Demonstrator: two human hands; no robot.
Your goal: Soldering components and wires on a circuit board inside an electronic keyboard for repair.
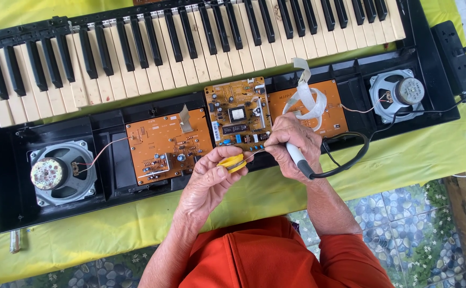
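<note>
Head view: left hand [207, 178] pinches a small yellow tin [232, 162] just below the middle circuit board [238, 113]; right hand [292, 140] grips the soldering iron [298, 159], tip dipped in. A brief, steady touch likely suffices.

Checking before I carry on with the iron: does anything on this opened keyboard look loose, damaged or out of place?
Yes. The white flat ribbon cable curls loose over the right orange circuit board, one end free near the keys. The round grey left speaker has a rusty, stained centre. The black key block at far left sits raised, out of line.
</note>
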